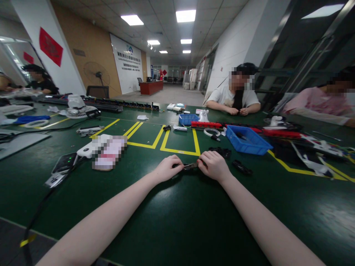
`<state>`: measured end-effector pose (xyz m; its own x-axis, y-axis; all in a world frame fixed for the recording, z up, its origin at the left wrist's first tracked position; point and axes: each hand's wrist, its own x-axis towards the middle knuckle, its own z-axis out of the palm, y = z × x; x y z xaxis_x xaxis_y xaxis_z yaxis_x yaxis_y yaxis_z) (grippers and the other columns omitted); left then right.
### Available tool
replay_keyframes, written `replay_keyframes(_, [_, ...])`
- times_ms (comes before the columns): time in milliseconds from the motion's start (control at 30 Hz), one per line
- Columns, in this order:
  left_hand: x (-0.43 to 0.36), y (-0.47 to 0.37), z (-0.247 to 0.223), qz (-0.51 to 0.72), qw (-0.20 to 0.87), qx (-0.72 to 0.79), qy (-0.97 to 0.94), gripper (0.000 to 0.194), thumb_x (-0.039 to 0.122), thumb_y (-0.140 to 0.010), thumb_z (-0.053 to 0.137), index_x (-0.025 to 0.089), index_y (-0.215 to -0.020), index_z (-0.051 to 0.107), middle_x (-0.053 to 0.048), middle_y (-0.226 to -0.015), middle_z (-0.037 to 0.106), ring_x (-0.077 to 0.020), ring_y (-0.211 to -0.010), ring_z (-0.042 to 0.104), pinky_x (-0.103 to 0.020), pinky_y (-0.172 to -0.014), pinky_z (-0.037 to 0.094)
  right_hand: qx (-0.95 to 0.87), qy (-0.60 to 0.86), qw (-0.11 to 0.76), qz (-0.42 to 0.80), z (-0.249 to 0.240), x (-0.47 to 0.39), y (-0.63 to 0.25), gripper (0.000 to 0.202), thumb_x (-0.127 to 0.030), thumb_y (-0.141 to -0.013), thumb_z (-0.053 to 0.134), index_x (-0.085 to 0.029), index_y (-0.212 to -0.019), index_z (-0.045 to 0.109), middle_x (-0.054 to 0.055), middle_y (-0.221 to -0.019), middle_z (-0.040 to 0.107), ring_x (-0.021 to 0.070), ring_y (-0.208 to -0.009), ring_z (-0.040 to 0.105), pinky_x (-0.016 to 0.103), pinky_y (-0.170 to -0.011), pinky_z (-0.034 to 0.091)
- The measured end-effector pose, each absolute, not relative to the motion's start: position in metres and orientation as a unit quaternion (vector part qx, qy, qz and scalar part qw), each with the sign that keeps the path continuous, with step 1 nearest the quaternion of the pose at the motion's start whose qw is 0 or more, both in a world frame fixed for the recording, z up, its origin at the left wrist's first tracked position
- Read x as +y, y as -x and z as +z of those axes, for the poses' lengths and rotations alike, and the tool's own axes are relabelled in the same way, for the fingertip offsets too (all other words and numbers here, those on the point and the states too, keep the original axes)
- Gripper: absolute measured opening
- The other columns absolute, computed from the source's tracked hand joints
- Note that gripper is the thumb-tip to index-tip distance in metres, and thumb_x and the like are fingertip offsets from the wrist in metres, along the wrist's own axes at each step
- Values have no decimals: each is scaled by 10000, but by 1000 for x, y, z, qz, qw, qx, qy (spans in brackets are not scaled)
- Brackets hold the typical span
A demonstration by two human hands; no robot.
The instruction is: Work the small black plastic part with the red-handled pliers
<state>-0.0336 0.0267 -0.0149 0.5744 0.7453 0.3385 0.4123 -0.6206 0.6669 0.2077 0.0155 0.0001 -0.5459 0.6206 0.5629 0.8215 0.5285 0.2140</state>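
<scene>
A small dark piece (190, 166) spans the gap between my two hands, just above the green table. The fingers of my left hand (168, 168) are closed in a pinch at its left end. At its right end my right hand (213, 165) is closed, thumb and fingers pressed together. The piece is too small and dark to name. Behind my right hand lies a black bundle (221, 152), and to the right of that hand another black bundle (242, 167) rests on the table.
A blue tray (246, 142) stands at the right, with a smaller blue bin (188, 119) farther back. At the left lie a phone (109, 153), a white device (88, 147) and black cables. People sit across the green table (177, 221).
</scene>
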Motion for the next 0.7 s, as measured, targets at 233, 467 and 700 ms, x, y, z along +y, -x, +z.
replay_keyframes(233, [25, 36, -14, 300, 242, 336, -859, 226, 373, -764, 726, 190, -886, 678, -36, -982, 619, -190, -898, 595, -307, -833, 473, -845, 432, 214, -231, -1, 17, -209, 308, -286, -926, 405, -165, -732, 610, 70, -742, 605, 172, -700, 504, 322, -689, 329])
replay_keyframes(467, [26, 36, -16, 290, 220, 332, -870, 138, 285, -819, 674, 187, -914, 654, -37, -992, 601, -190, -918, 580, -311, -836, 462, -843, 433, 219, -231, -1, 17, -209, 300, -278, -918, 419, -158, -724, 612, 72, -741, 604, 169, -703, 508, 322, -693, 327])
replay_keyframes(700, [24, 37, -14, 286, 219, 329, -873, 130, 279, -821, 670, 187, -909, 643, -33, -983, 590, -192, -924, 575, -301, -821, 457, -840, 436, 225, -231, -2, 18, -209, 291, -288, -919, 425, -159, -740, 615, 73, -761, 616, 172, -731, 519, 313, -699, 331])
